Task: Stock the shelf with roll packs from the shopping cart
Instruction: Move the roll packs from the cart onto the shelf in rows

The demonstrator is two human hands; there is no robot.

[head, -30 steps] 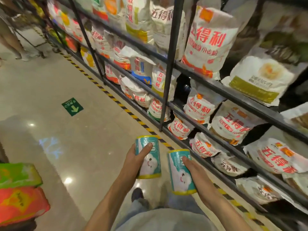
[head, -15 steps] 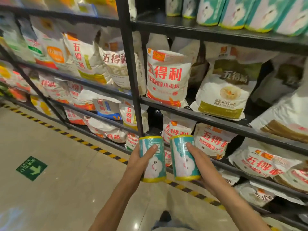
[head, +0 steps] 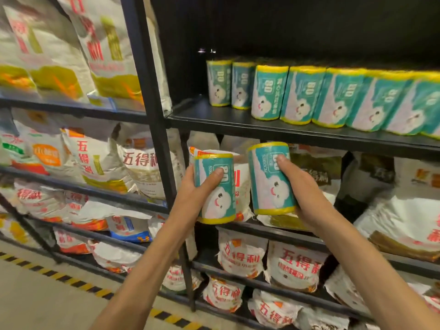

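Both hands hold a roll pack apiece: the left hand (head: 194,189) wraps a teal and yellow left roll pack (head: 215,188), thumb laid across its front, and the right hand (head: 301,186) grips the right roll pack (head: 271,178) the same way, thumb pressed near its top. Both packs stand roughly upright, side by side with a narrow gap between them, the right one held a little higher.

Around them, the black metal shelf (head: 273,131) runs just above the packs, its front edge close over the top of the right one. On it stands a row of shelved roll packs (head: 309,96) of the same print, filling the board from the middle out to the right edge; the board's left end, beside the upright post (head: 152,115), is bare. That post stands just left of the left hand. Flour bags (head: 138,163) crowd the lower shelves behind and below both hands and fill the bay to the left. A yellow and black floor stripe (head: 59,277) runs along the foot of the rack.

Compared with half a second ago, both packs sit higher against the rack, now just under the shelf with the matching row, and that shelf, then at the frame's top edge, is in full view.
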